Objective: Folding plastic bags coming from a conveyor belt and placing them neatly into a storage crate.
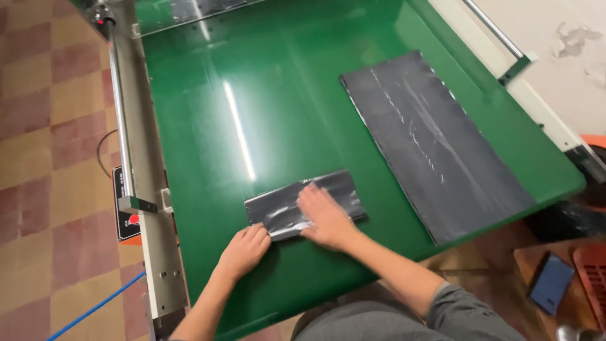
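1. Head view shows us leaning over a wide, glossy green tabletop (252, 95) with two dark plastic pieces lying on it.

2. Nearest to us lies a small, folded, dark grey plastic bag (284, 203), a shiny rectangle near the front edge of the tabletop, left of centre. It looks already folded down to a compact packet, far shorter than the other sheet.

3. Our right hand (323, 216) lies flat on the packet, fingers spread and palm down, pressing its right half against the tabletop. It grips nothing; it only bears down.

4. Our left hand (243, 251) sits at the packet's near left corner, fingers curled loosely, fingertips touching or just at the plastic's edge. We cannot tell whether it pinches the edge or merely rests against it.

5. The two hands are close together but not touching, one on each side of the packet's lower edge.

6. Well apart, to the right and farther back, lies a long, flat, dark grey plastic sheet (435, 148), spread at full length on a slant, with creases running along it. No hand is near it, and it shows no fold, so we judge it untouched.

7. By our judgement, one piece is folded and being flattened, and one remains laid out whole.

8. Along the left edge runs a grey metal rail (121, 126); a dark phone (550, 283) lies on a wooden surface at the lower right.
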